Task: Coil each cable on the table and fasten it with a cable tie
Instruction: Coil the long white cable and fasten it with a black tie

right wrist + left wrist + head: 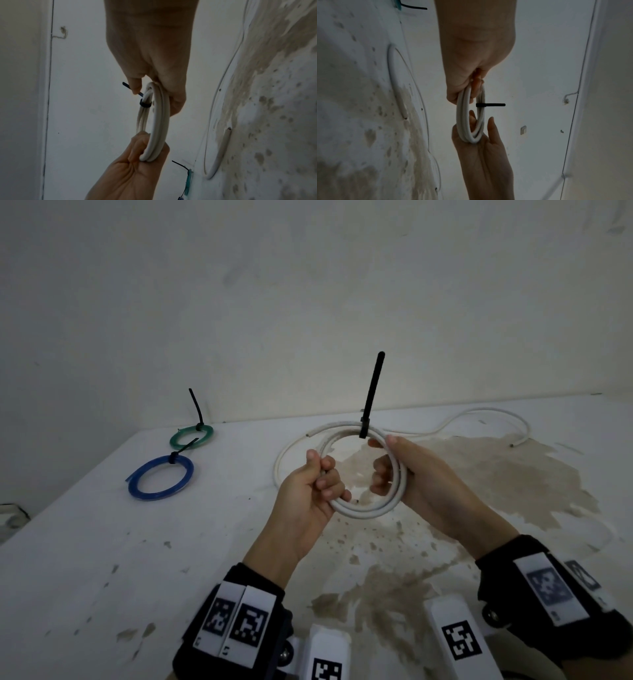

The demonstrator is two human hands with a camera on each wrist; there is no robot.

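Observation:
Both hands hold a coil of white cable [363, 510] upright above the table [102, 542]. My left hand [322, 474] grips its left side with curled fingers. My right hand [383, 463] grips its right side, fingers hooked through the ring. A black cable tie [370, 395] wraps the top of the coil, its tail pointing up. In the left wrist view the coil [462, 108] hangs from my left hand [476, 54], the tie [491, 104] sticking sideways. In the right wrist view my right hand [150, 47] holds the coil [161, 121] just beside the tie [145, 104].
A green coil [191, 436] and a blue coil [161, 477], each with a black tie, lie at the back left. Loose white cable [479, 419] trails across the table behind the hands. A brown stain [479, 481] covers the middle and right. A wall stands behind the table.

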